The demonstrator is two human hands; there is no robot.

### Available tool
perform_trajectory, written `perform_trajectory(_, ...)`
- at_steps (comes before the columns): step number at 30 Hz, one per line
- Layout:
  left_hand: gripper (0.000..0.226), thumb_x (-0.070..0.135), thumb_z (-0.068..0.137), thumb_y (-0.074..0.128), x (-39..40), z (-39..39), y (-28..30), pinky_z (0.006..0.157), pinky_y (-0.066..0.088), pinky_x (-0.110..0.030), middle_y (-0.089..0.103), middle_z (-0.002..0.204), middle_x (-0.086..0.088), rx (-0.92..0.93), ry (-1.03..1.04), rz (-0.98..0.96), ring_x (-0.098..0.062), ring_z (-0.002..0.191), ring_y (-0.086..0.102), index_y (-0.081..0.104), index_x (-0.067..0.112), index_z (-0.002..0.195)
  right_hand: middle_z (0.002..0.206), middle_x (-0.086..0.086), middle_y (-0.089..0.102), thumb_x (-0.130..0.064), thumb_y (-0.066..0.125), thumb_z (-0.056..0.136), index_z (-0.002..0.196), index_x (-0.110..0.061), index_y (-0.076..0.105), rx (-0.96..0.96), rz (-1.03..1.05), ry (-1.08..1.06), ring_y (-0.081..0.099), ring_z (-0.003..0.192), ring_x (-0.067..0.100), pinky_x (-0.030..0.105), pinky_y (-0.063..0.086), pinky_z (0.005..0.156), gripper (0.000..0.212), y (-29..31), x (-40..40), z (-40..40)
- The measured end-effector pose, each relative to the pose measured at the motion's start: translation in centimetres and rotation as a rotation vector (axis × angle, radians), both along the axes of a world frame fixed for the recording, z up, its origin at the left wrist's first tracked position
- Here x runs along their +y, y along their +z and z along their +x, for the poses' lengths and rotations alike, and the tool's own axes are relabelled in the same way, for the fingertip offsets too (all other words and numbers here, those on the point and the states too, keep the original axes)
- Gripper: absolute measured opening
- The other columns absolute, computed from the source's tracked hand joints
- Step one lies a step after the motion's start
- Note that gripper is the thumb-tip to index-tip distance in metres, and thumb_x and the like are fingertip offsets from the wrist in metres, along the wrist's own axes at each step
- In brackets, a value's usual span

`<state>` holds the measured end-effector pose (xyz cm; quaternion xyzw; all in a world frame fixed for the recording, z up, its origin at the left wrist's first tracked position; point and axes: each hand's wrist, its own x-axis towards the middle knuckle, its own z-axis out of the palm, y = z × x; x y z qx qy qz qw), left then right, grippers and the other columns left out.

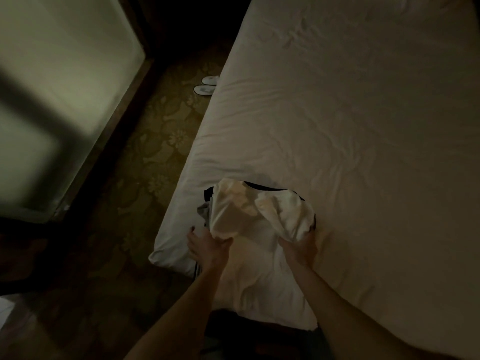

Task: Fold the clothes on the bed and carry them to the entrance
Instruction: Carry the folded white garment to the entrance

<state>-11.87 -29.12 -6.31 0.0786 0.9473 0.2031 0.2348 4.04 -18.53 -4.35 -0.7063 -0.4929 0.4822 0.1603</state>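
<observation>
A white garment (259, 211) lies bunched on top of a small pile near the bed's (363, 126) lower left corner. Under it, dark clothing (270, 187) shows along the far edge and grey cloth (203, 211) sticks out on the left. My left hand (207, 245) grips the white garment's near left edge, fingers under the fabric. My right hand (301, 246) grips its near right edge the same way. Both forearms reach in from the bottom of the view.
A pair of white slippers (206, 85) sits on the patterned carpet (155, 141) beside the bed's left side. A dark-framed frosted glass panel (59, 94) stands at the left. The room is dim.
</observation>
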Motion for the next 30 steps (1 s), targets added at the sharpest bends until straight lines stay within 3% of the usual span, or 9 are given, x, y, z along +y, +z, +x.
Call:
perform_trajectory(3,0.032,0.029,0.073,0.075,-0.2,0.6,0.0,0.100,0.040,-0.055,0.062,0.112,-0.003,0.021,-0.130,0.099,-0.028,0.110,0.056,0.053,0.029,0.096,0.131,0.016,0.055,-0.017,0.078,0.079,0.131,-0.006,0.052,-0.139,0.076,0.068,0.052,0.121,0.035,0.035,0.042,0.090,0.060,0.5,-0.8,-0.6)
perform_trajectory(6,0.022,0.024,0.077,0.067,-1.2,2.2,0.6,0.100,0.038,-0.052,0.059,0.095,0.005,0.175,-0.281,0.154,-0.020,0.101,0.055,0.049,0.029,0.089,0.144,0.016,0.039,-0.030,0.074,0.077,0.126,-0.019,0.058,-0.398,0.110,0.207,0.034,0.128,0.039,0.051,0.031,0.101,0.053,1.1,-2.4,-1.2)
perform_trajectory(10,0.035,0.016,0.084,0.068,-2.0,3.2,2.0,0.064,0.044,-0.024,0.051,0.082,0.013,0.084,-0.370,0.428,-0.009,0.072,0.053,0.040,0.037,0.084,0.133,0.008,0.051,-0.046,0.071,0.070,0.127,-0.031,0.054,-0.215,0.081,0.323,0.040,0.130,0.038,0.054,0.035,0.104,0.061,-0.7,-3.0,-0.3)
perform_trajectory(13,0.045,0.024,0.076,0.079,-1.7,2.7,2.8,0.066,0.052,-0.020,0.060,0.091,0.017,-0.138,-0.188,0.556,0.001,0.079,0.060,0.048,0.035,0.106,0.126,0.007,0.054,-0.034,0.074,0.075,0.126,-0.014,0.055,-0.132,0.057,0.281,0.046,0.125,0.035,0.047,0.041,0.100,0.058,0.1,-2.3,0.1)
perform_trajectory(16,0.080,0.022,0.063,0.090,-1.4,1.4,2.5,0.077,0.051,-0.024,0.059,0.111,0.014,-0.333,0.002,0.575,-0.004,0.097,0.060,0.043,0.024,0.128,0.143,0.010,0.043,-0.028,0.083,0.068,0.140,-0.010,0.043,-0.170,0.122,0.137,0.038,0.132,0.039,0.052,0.037,0.104,0.085,0.6,-1.5,0.4)
perform_trajectory(19,0.046,0.021,0.072,0.084,-1.4,0.5,2.6,0.064,0.048,-0.025,0.065,0.096,0.000,-0.389,-0.063,0.442,-0.022,0.091,0.064,0.059,0.014,0.110,0.144,0.009,0.046,-0.022,0.088,0.061,0.148,-0.015,0.028,0.009,0.072,-0.038,0.047,0.130,0.032,0.047,0.044,0.103,0.106,1.0,-1.1,0.7)
perform_trajectory(21,0.033,0.016,0.076,0.079,-1.3,0.6,2.8,0.065,0.049,-0.027,0.063,0.088,0.003,-0.367,-0.095,0.444,-0.017,0.084,0.063,0.058,0.017,0.102,0.142,0.011,0.048,-0.009,0.088,0.064,0.148,-0.011,0.030,0.047,0.022,-0.068,0.051,0.126,0.030,0.041,0.046,0.100,0.102,1.5,-0.7,0.9)
perform_trajectory(25,0.035,0.010,0.080,0.073,-1.4,1.2,2.5,0.068,0.046,-0.024,0.057,0.090,0.009,-0.326,-0.109,0.466,-0.004,0.080,0.055,0.049,0.020,0.104,0.120,0.010,0.062,-0.031,0.085,0.065,0.125,-0.012,0.059,-0.013,0.013,0.178,0.058,0.113,0.034,0.038,0.049,0.089,0.068,2.1,-1.4,0.8)
perform_trajectory(30,0.050,0.017,0.082,0.074,-2.5,0.9,1.8,0.074,0.049,-0.027,0.058,0.103,0.013,-0.306,-0.075,0.497,-0.004,0.090,0.058,0.044,0.028,0.120,0.153,0.005,0.021,-0.055,0.063,0.066,0.139,-0.037,0.049,-0.116,0.109,0.553,0.017,0.142,0.031,0.053,0.024,0.114,0.076,2.3,-3.2,0.6)
